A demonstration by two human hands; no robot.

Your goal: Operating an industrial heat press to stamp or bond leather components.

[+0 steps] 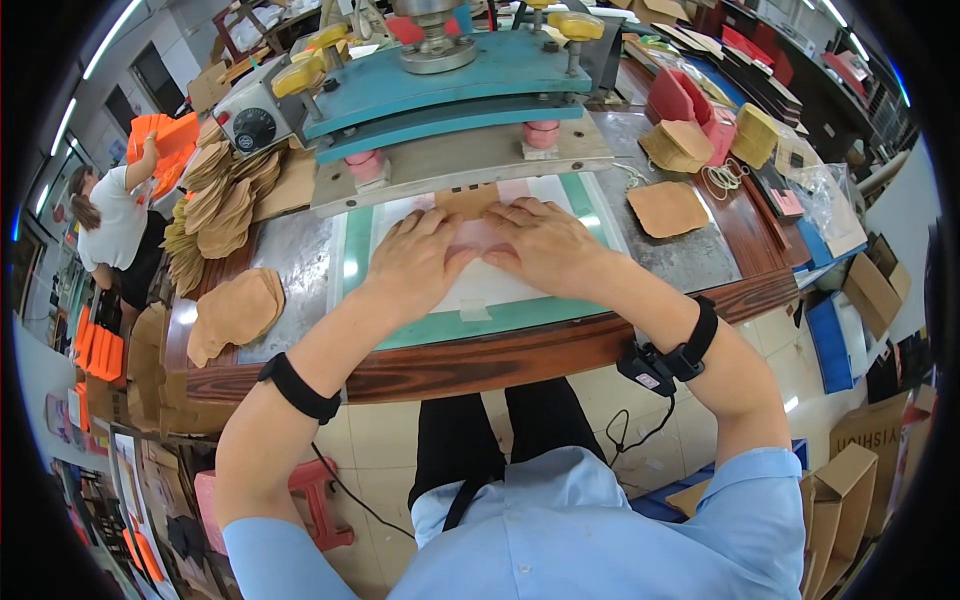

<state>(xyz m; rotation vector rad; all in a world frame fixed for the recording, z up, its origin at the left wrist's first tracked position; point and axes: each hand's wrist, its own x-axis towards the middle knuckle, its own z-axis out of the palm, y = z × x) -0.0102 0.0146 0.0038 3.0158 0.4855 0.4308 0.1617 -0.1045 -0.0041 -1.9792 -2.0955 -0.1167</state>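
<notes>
Both my hands are on the white sheet [490, 290] lying on the green-edged board at the front of the press. My left hand [415, 258] lies on the left side, its fingers bent forward and its thumb reaching inward. My right hand [545, 243] mirrors it on the right, with fingers spread and thumb pointing inward. Between my fingertips a tan, leather-like piece [466, 202] shows, partly under the press's front edge. A pale pinkish patch [480, 237] lies between my thumbs and fingers; what it is I cannot tell. The fingertips' undersides are hidden.
The teal press [450, 85] stands just ahead of my hands. Stacks of tan pieces [225, 190] and a loose pile [238, 310] lie left; more tan pieces [668, 209] and a red holder [690, 105] stand right. A person [120, 215] works at far left.
</notes>
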